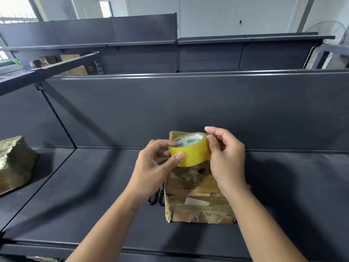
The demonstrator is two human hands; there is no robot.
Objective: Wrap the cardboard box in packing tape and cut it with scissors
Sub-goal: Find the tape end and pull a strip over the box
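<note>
Stockroom or shop storage area. Rows of dark grey metal retail shelving (207, 53), slotted uprights (98, 67), flat back panels (188, 110). Brown cartons (74, 70) on far rack at left. Tape-covered parcel (13, 161) on near shelf (94, 186) at left, worn cardboard box (198, 195) at centre. Plain white walls (226, 14), window (17, 10) top left, wall fan (328, 31) at right.

Both hands up over the cardboard box (198, 201): left hand (156, 161) grips the yellow tape roll (190, 150), thumb on the outer face and fingers in the core; right hand (224, 156) pinches the roll's right edge. Box is worn, patched with tape, and sits on the dark shelf (94, 186). Black scissors (156, 197) lie just left of it, partly hidden by the left wrist; a taped bundle (15, 163) sits well off to the left.
</note>
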